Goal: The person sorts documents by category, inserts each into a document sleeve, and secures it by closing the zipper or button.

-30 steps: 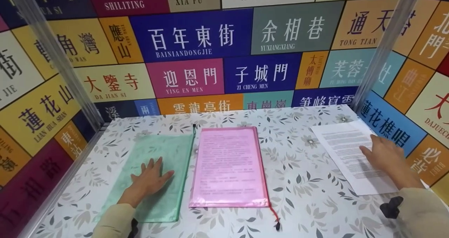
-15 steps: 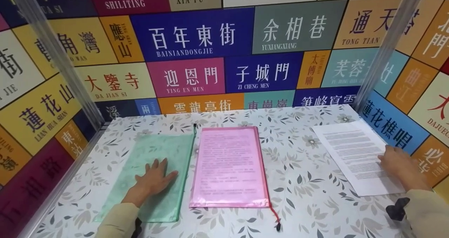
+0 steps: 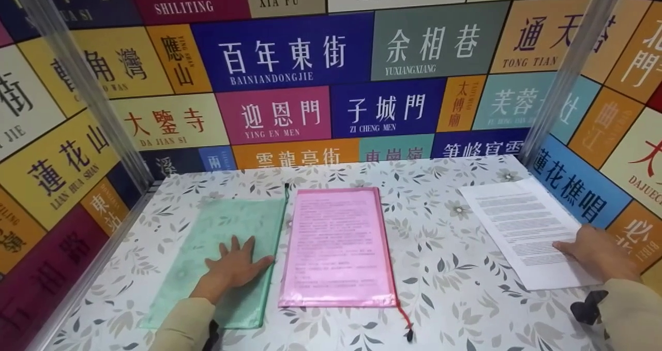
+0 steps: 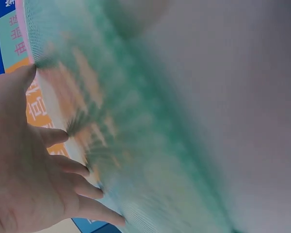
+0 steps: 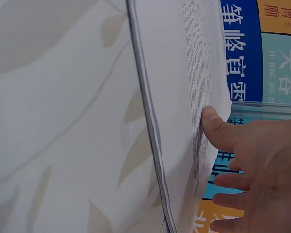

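A translucent green zip document pouch point(image 3: 243, 216) lies at the left of the table, its dark pull at the far right corner. My left hand point(image 3: 235, 265) rests on it with fingers spread; in the left wrist view the fingertips touch its mesh surface point(image 4: 150, 179). At the right lies a stack of printed paper point(image 3: 517, 222), its layered edge showing in the right wrist view. My right hand point(image 3: 602, 253) is at the stack's right edge. Its thumb point(image 5: 216, 124) lies on the top sheet, while the other fingers extend loosely by the edge.
A pink zip pouch point(image 3: 336, 247) holding printed sheets lies between the hands, its red cord point(image 3: 405, 317) trailing toward the near side. The table has a leaf-patterned cover point(image 3: 439, 320). Clear upright posts point(image 3: 558, 77) and walls of coloured Chinese signs point(image 3: 279, 51) stand around it.
My left hand has slid slightly right over the green pouch. My right hand has shifted from over the printed text to the stack's right edge, nearer the body. Both pouches stay put.
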Action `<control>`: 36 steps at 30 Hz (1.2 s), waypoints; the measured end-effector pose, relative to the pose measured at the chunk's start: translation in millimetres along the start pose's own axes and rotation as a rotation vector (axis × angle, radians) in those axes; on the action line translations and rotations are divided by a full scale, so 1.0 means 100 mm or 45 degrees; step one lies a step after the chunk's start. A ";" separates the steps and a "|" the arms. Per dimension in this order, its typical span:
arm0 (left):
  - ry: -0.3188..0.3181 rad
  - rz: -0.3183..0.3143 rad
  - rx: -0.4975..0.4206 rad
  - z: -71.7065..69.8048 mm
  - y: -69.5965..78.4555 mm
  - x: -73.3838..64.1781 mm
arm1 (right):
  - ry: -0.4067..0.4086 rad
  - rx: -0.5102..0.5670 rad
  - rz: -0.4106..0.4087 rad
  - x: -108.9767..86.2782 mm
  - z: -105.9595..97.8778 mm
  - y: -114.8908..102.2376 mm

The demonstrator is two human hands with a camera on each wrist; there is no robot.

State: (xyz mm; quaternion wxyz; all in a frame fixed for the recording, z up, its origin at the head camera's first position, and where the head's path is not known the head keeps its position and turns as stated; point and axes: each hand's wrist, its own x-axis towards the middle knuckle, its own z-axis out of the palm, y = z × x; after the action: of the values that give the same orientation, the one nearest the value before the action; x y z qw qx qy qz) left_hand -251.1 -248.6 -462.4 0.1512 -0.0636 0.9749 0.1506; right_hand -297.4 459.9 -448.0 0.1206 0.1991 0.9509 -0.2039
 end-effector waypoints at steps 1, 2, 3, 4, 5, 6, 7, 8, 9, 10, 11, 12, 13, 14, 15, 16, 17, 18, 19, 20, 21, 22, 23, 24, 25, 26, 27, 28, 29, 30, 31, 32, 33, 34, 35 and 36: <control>-0.007 -0.009 -0.002 0.01 0.01 0.01 | -0.009 0.027 0.014 0.01 0.00 0.01; -0.012 -0.017 -0.003 0.01 0.03 0.01 | -0.017 0.044 0.035 0.01 0.00 0.02; -0.016 -0.023 -0.004 0.02 0.04 0.02 | -0.024 0.061 0.056 0.02 0.01 0.02; -0.018 -0.028 -0.004 0.02 0.05 0.02 | -0.030 0.068 0.075 0.02 0.01 0.02; -0.017 -0.031 -0.004 0.03 0.05 0.02 | -0.036 0.067 0.099 0.02 0.00 0.01; -0.016 -0.036 -0.004 0.03 0.06 0.03 | -0.043 0.056 0.115 0.03 0.00 0.01; -0.017 -0.039 -0.002 0.03 0.06 0.03 | -0.047 0.047 0.121 0.03 0.00 0.01; -0.018 -0.042 0.000 0.03 0.07 0.03 | -0.050 0.040 0.128 0.03 0.00 0.00; -0.019 -0.044 0.001 0.03 0.07 0.04 | -0.052 0.035 0.134 0.03 0.00 0.00; -0.021 -0.047 0.001 0.03 0.08 0.04 | -0.052 0.038 0.137 0.04 0.00 0.00; -0.023 -0.049 0.000 0.03 0.08 0.04 | -0.053 0.035 0.140 0.04 0.00 0.01; -0.027 -0.052 0.000 0.03 0.08 0.05 | -0.053 0.031 0.141 0.05 0.00 0.01; -0.033 -0.057 0.001 0.03 0.08 0.05 | -0.052 0.029 0.143 0.05 0.00 0.01; -0.037 -0.060 0.002 0.03 0.08 0.05 | -0.052 0.027 0.144 0.05 0.00 0.01; -0.038 -0.062 0.006 0.03 0.08 0.05 | -0.049 0.014 0.139 0.06 0.00 0.01; -0.037 -0.062 0.008 0.03 0.08 0.05 | -0.049 0.001 0.135 0.06 0.00 0.01; -0.039 -0.063 0.010 0.03 0.08 0.05 | -0.048 -0.022 0.129 0.07 0.00 0.01; -0.039 -0.064 0.011 0.02 0.09 0.05 | -0.046 -0.034 0.125 0.07 -0.01 0.01; -0.040 -0.063 0.014 0.02 0.09 0.05 | -0.044 -0.042 0.118 0.08 -0.01 0.01; -0.039 -0.061 0.017 0.01 0.10 0.05 | -0.045 -0.049 0.116 0.09 -0.01 0.01; -0.038 -0.058 0.018 0.01 0.10 0.05 | -0.045 -0.050 0.116 0.09 -0.01 0.02; -0.041 -0.057 0.016 0.01 0.10 0.04 | -0.049 -0.035 0.124 0.10 -0.01 0.03; -0.043 -0.055 0.012 0.01 0.10 0.04 | -0.053 -0.018 0.132 0.10 -0.01 0.03; -0.044 -0.051 0.010 0.00 0.10 0.04 | -0.056 0.012 0.139 0.11 -0.01 0.04; -0.045 -0.048 0.006 0.00 0.10 0.03 | -0.060 0.039 0.144 0.11 -0.01 0.06; -0.046 -0.043 -0.001 0.00 0.10 0.03 | -0.066 0.071 0.152 0.12 -0.01 0.07; -0.047 -0.039 -0.007 0.00 0.09 0.03 | -0.069 0.091 0.155 0.12 -0.02 0.08; -0.048 -0.037 -0.013 0.00 0.09 0.03 | -0.071 0.112 0.160 0.11 -0.03 0.08; -0.049 -0.036 -0.018 0.00 0.09 0.04 | -0.072 0.121 0.164 0.11 -0.04 0.08; -0.050 -0.035 -0.021 0.00 0.09 0.04 | -0.072 0.126 0.164 0.11 -0.05 0.08; -0.049 -0.036 -0.023 0.00 0.09 0.04 | -0.074 0.122 0.163 0.10 -0.06 0.08; -0.047 -0.037 -0.023 0.00 0.09 0.04 | -0.078 0.114 0.163 0.10 -0.07 0.08; -0.045 -0.036 -0.021 0.00 0.09 0.04 | -0.079 0.105 0.162 0.09 -0.08 0.07; -0.040 -0.035 -0.021 0.01 0.09 0.04 | -0.081 0.100 0.162 0.09 -0.09 0.07; -0.037 -0.033 -0.021 0.01 0.09 0.04 | -0.080 0.101 0.160 0.10 -0.10 0.08; -0.032 -0.029 -0.022 0.00 0.09 0.03 | -0.081 0.103 0.156 0.10 -0.10 0.09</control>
State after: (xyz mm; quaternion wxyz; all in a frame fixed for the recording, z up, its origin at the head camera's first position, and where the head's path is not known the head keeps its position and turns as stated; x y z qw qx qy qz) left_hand -255.5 -240.6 -461.5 0.1647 -0.0742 0.9708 0.1580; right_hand -304.4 475.1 -445.2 0.1551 0.2550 0.9236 -0.2406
